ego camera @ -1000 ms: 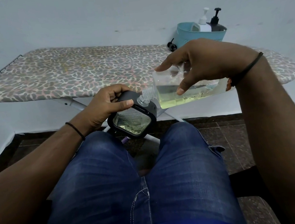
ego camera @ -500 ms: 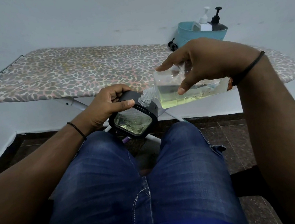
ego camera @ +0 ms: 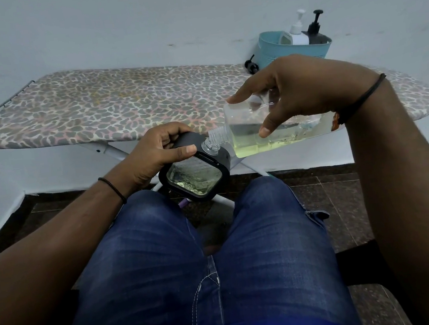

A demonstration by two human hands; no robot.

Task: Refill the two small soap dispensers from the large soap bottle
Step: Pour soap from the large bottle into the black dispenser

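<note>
Head view: right hand (ego camera: 304,91) clamped around tilted large soap bottle (ego camera: 272,133), neck at small dispenser (ego camera: 196,175) gripped by left hand (ego camera: 158,153), over lap. Likely slippery, sloshing; best held mid-body.

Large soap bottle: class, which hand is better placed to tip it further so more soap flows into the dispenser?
The right hand. It already grips the large soap bottle, neck at the small dispenser mouth. The left hand holds that dispenser steady.
</note>
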